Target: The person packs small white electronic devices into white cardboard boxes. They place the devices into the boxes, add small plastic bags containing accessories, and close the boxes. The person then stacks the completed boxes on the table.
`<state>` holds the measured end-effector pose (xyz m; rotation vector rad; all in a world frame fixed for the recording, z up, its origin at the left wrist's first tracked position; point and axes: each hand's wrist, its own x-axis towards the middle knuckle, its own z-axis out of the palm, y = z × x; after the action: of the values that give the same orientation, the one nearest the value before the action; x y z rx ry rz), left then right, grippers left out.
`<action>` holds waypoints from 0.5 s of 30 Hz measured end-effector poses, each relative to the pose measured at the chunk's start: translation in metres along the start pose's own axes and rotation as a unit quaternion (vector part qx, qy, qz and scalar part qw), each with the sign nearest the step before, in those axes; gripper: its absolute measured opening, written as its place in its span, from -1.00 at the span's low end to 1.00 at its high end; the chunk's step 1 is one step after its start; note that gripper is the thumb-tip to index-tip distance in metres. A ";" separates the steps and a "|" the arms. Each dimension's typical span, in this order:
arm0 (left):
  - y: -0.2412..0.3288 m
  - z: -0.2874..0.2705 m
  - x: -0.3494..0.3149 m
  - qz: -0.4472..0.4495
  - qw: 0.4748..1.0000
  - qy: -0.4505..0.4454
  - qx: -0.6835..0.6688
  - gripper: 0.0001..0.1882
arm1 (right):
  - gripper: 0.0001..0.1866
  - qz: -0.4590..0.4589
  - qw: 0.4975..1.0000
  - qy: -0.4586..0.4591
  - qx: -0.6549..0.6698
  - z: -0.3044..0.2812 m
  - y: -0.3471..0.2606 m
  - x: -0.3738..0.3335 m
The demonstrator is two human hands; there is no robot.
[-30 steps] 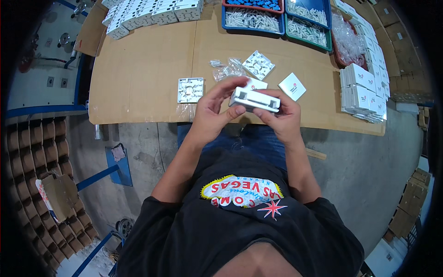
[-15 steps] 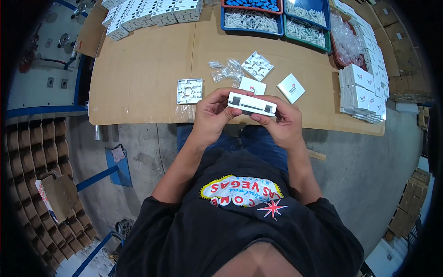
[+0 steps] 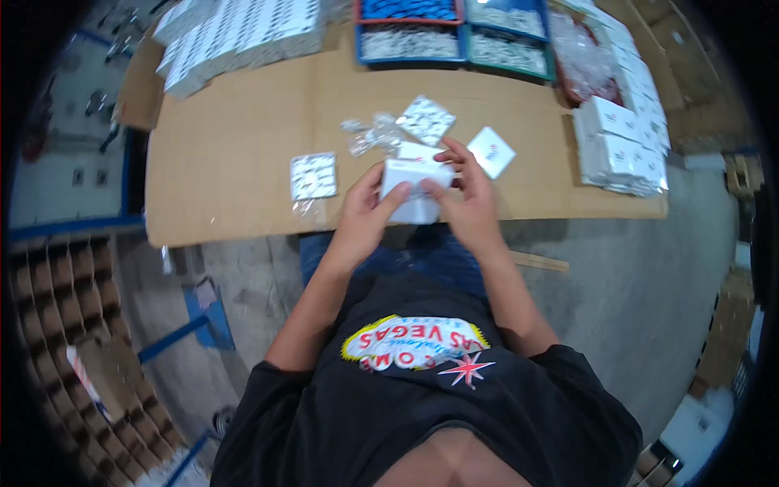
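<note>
Just over the table's front edge, my left hand [image 3: 363,213] is closed round the left side of a white square plastic box [image 3: 415,195], its thumb on the face. My right hand [image 3: 471,203] grips the right side with the thumb on the face, its other fingers curled loosely behind. Motion blurs the box. Behind it lies another white square piece [image 3: 418,152], partly hidden. A white square cover [image 3: 492,152] rests to the right. Two square units with detailed insides face up: one unit [image 3: 313,176] at left, another unit [image 3: 426,119] further back.
Cardboard [image 3: 235,146] covers the table. Crumpled clear plastic [image 3: 375,134] lies mid-table. At the back stand a tray of blue parts [image 3: 410,10] and a blue tray of white parts [image 3: 410,45]. White boxes are stacked at back left [image 3: 251,36] and right [image 3: 617,150].
The white box has turned from edge-on to showing its broad face and is lower. My right hand's fingers have loosened and lifted. The whole view has shifted slightly.
</note>
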<state>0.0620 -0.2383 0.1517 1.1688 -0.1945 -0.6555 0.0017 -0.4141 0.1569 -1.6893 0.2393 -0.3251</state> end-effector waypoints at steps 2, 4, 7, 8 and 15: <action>-0.009 -0.009 0.004 0.013 0.995 -0.022 0.093 -0.51 | -0.23 -0.037 0.995 -0.077 -0.053 -0.013 0.001 -0.003; -0.007 -0.010 0.005 -0.021 0.990 -0.043 0.131 -0.42 | -0.19 -0.089 0.977 -0.171 -0.095 -0.028 -0.003 -0.007; -0.009 -0.006 0.007 -0.084 0.986 -0.081 0.116 -0.25 | -0.11 -0.167 0.928 -0.289 -0.167 -0.045 -0.006 -0.015; -0.010 -0.006 0.009 -0.088 0.984 -0.100 0.117 -0.26 | -0.11 -0.157 0.926 -0.310 -0.149 -0.049 -0.008 -0.016; 0.003 0.021 0.015 -0.194 0.970 -0.146 0.029 -0.33 | -0.09 -0.120 0.935 -0.293 -0.160 -0.092 -0.020 -0.030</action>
<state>0.0656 -0.2627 0.1597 1.1736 -0.2365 -1.1769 -0.0589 -0.4861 0.1854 -2.0618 -0.3805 0.0575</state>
